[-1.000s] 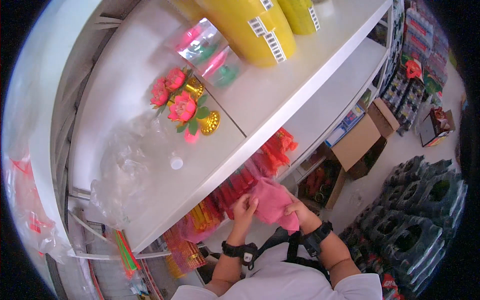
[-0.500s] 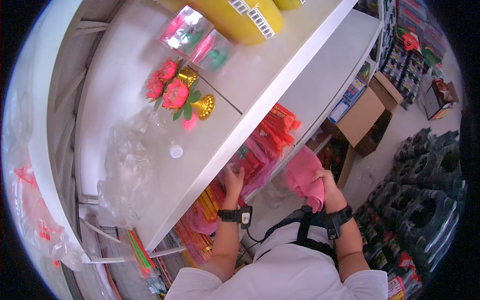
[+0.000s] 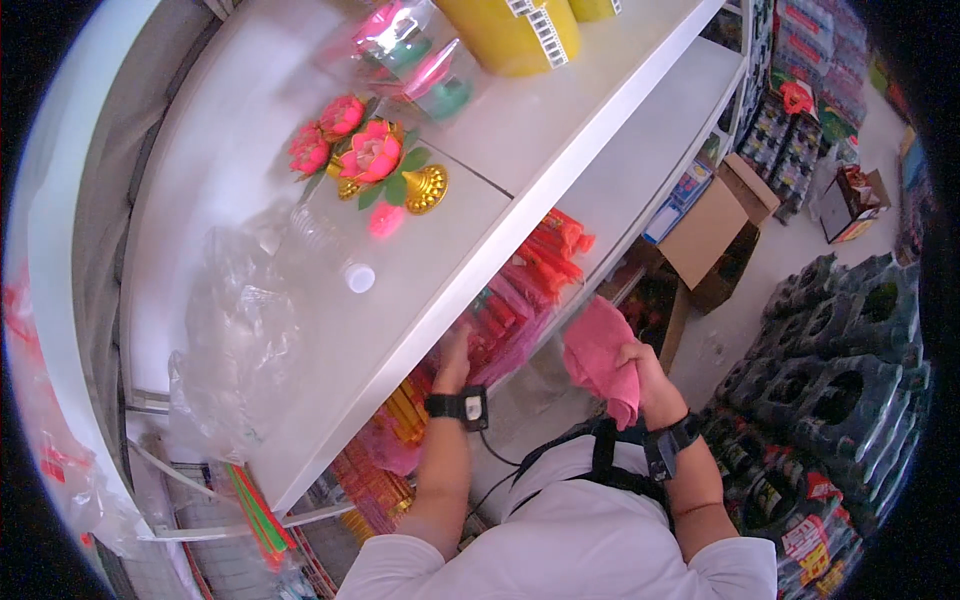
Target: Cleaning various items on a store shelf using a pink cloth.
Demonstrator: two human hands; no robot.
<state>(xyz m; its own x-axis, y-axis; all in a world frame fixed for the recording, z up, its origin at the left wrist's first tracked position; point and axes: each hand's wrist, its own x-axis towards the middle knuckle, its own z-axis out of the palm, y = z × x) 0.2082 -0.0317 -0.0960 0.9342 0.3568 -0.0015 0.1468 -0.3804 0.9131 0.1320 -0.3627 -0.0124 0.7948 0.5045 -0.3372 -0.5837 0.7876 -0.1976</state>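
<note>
A crumpled pink cloth (image 3: 600, 355) hangs from my right hand (image 3: 648, 378), whose fingers are closed on its edge. My left hand (image 3: 454, 356) reaches in under the front edge of the upper white shelf (image 3: 420, 320). It is beside a heap of red packets in clear wrap (image 3: 500, 320) on the lower shelf. That hand is blurred and its fingers are mostly hidden, so whether it touches or grips a packet cannot be told. Yellow and orange packets (image 3: 405, 410) lie close to my left wrist.
Pink lotus ornaments (image 3: 370, 152) on gold stands, a clear plastic bag (image 3: 225, 340), a white-capped bottle (image 3: 358, 278) and a yellow container (image 3: 515, 40) are on the upper shelf. Right of me stand an open cardboard box (image 3: 705, 235) and stacked wrapped dark bottles (image 3: 840, 350).
My left hand has moved farther under the upper shelf's edge, and its fingers show less. My right hand still holds the pink cloth. The whole view has shifted slightly.
</note>
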